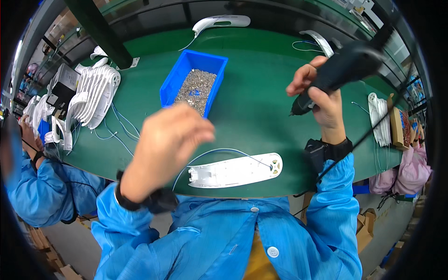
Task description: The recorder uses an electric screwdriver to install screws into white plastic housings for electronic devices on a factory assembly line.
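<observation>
My right hand [329, 103] grips a black electric screwdriver [345, 65] above the right part of the table, its tip pointing down and left. My left hand [170, 142], somewhat blurred, hovers at the near end of a blue bin [169, 85]. Its fingers are curled together; whatever they hold, if anything, cannot be made out. Small metal screws [198, 84] fill much of the bin. Near the table's front edge, between my hands, a long white plastic shell [228, 172] lies with its inner side up. A thin blue-grey cable [205, 151] loops from its rounded right end.
A stack of white shells [97, 93] with trailing cables stands at the left, beside a green post [100, 32]. More white shells [379, 119] lie at the right, near a cardboard box [396, 128]. One white part [224, 21] rests at the back. Co-workers sit on both sides.
</observation>
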The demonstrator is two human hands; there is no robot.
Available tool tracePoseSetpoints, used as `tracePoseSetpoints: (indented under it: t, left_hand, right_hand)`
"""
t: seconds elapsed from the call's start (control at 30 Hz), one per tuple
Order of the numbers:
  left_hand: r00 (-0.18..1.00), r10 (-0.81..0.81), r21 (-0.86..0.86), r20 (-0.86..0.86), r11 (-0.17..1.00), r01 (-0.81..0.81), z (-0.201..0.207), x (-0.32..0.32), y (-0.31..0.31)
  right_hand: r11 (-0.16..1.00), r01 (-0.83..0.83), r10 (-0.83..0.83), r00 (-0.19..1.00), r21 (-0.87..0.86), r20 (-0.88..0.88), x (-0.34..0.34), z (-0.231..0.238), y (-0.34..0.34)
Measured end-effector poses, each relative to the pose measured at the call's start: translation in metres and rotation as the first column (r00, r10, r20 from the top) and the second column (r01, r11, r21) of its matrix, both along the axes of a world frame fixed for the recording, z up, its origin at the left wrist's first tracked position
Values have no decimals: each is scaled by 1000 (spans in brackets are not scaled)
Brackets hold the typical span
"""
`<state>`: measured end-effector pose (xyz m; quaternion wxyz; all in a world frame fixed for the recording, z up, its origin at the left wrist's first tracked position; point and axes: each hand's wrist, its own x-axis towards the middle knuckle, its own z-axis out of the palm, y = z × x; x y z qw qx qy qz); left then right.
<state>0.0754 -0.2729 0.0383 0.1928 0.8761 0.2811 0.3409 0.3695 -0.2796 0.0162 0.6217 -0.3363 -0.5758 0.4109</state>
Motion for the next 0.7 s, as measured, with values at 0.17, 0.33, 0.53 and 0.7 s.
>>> tracePoseSetpoints:
  t: [0.17,0.33,0.53,0.7]
  left_hand:
    - [998,-56,-6,0,998,56,-34,40,-46]
    - [999,-50,-41,12,998,51,-53,67,-55]
    - [999,-47,-32,2,998,47,-59,72,-56]
    - [1000,-3,2,-1,1000,3,-60,74,-59]
  right_hand:
    - [977,-208,213,925,50,-316,-30,12,-32]
    - [919,-331,382,881,213,-279,-47,25,-53]
    - [934,-297,343,898,197,-276,-48,10,-58]
    - [940,-310,326,939,143,-112,-46,17,-63]
